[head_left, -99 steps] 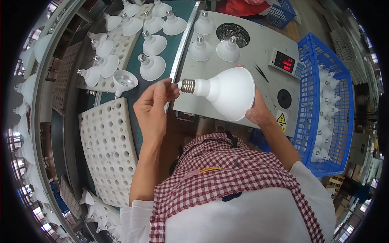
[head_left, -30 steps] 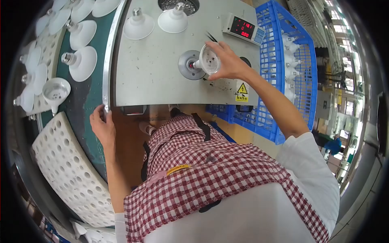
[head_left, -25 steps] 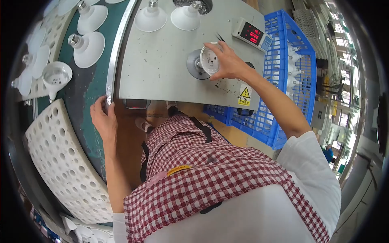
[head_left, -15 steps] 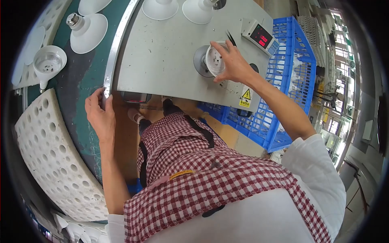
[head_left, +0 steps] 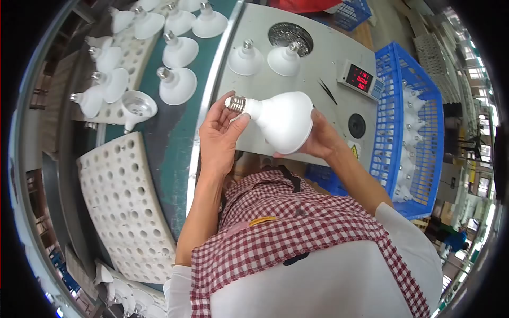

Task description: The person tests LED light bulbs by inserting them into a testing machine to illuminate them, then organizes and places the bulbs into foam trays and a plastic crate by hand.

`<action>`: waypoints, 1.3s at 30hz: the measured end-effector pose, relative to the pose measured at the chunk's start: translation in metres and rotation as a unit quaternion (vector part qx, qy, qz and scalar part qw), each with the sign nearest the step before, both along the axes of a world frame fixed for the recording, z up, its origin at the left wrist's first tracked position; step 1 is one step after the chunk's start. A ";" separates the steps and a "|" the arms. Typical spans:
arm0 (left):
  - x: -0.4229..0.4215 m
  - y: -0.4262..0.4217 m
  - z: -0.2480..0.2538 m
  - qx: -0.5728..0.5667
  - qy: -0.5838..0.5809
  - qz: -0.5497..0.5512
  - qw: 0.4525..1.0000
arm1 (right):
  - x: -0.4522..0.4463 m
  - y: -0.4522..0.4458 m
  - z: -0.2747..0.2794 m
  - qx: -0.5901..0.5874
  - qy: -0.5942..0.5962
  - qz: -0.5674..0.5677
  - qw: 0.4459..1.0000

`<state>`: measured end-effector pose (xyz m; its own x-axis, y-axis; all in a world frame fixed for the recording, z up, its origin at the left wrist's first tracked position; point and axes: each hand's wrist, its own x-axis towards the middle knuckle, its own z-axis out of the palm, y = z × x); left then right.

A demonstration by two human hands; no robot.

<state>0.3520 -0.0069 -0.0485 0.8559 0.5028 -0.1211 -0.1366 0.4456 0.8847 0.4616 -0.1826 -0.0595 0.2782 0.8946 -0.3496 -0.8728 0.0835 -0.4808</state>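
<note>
A white bulb housing with a metal screw base is held sideways in front of my apron. My left hand has its fingers and thumb round the screw-base end. At the wide rim on the other side, my right hand grips the housing, partly hidden behind it. Two more white housings, one of them nearer the belt, stand base-up on the grey worktop beyond. A pair of black tweezers lies on the worktop.
A meter with red digits sits at the worktop's right. Beside it stands a blue crate of bulb parts. Several housings stand on the green belt at left, with a white perforated board nearer me. A round bowl of metal bits is sunk into the worktop.
The housing has come off the round fixture and up towards me, turned so its base points left. My left hand has left the belt's edge and closed on the base end. The view has shifted.
</note>
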 end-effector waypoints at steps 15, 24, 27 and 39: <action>-0.014 0.013 0.042 0.066 -0.023 0.059 0.996 | -0.021 0.030 0.001 0.145 0.127 0.043 0.980; -0.019 0.044 0.044 0.254 -0.063 -0.020 0.965 | -0.018 0.011 -0.006 0.166 0.117 0.080 0.976; -0.017 0.048 0.056 0.299 -0.073 -0.084 0.948 | -0.019 0.007 -0.007 0.155 0.120 0.089 0.977; 0.024 0.006 0.037 0.188 -0.021 -0.083 0.978 | 0.015 0.006 -0.003 0.115 0.127 0.009 0.985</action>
